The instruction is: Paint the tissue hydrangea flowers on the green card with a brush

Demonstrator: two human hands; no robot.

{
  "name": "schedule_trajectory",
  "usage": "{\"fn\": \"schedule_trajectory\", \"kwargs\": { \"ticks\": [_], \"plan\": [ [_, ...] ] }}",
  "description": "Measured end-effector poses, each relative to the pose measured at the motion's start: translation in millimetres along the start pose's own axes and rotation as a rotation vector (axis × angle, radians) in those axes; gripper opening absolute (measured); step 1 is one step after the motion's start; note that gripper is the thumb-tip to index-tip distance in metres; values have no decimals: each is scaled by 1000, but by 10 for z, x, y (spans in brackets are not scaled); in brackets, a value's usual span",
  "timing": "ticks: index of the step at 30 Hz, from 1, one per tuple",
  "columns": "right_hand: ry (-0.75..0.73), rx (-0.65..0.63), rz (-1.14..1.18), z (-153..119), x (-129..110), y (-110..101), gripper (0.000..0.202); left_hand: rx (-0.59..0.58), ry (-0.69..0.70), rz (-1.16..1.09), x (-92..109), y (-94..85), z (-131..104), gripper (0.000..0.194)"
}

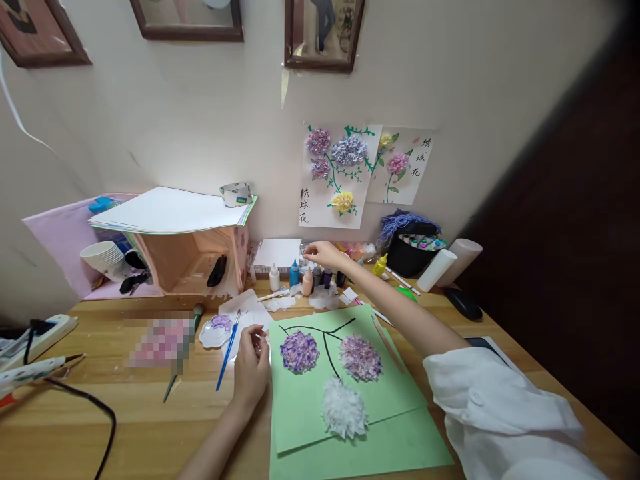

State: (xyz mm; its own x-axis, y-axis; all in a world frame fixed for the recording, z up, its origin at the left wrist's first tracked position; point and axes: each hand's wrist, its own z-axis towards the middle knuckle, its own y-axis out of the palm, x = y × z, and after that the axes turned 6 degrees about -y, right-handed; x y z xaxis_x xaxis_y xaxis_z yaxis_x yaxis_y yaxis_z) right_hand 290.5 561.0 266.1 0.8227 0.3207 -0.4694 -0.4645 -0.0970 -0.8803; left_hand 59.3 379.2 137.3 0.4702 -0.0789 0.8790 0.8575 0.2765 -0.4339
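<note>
My right hand (326, 256) reaches across to the back of the table, above several small paint bottles (307, 282). Its fingertips come together in a pinch near a white sheet (279, 253); what they hold, if anything, is too small to make out. At the left edge of the green paper (305, 433), my left hand (251, 365) rests with loosely bent fingers, somewhat apart, and no object shows in it. Two purple paper flower heads (299, 351) and a white one (344, 408) lie on the paper, joined by drawn black stems (327, 350).
Left of my left hand lie a blue paintbrush (229, 350) and a white palette (215, 331) with purple paint. An open pink box (195, 260) stands behind. A yellow bottle (380, 265), a black bag (413, 257) and white rolls (437, 270) stand back right. Flower pictures (336, 177) hang on the wall.
</note>
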Motion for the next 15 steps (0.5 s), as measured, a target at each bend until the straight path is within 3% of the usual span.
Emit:
{"fn": "schedule_trajectory", "kwargs": {
  "ticks": [8,15],
  "plan": [
    [47,-47,-335,157,-261,431,34,32,-1,165,-3,-101,63,19],
    [58,-5,-375,140,-200,479,34,174,-186,472,-132,-413,262,28]
  ]
}}
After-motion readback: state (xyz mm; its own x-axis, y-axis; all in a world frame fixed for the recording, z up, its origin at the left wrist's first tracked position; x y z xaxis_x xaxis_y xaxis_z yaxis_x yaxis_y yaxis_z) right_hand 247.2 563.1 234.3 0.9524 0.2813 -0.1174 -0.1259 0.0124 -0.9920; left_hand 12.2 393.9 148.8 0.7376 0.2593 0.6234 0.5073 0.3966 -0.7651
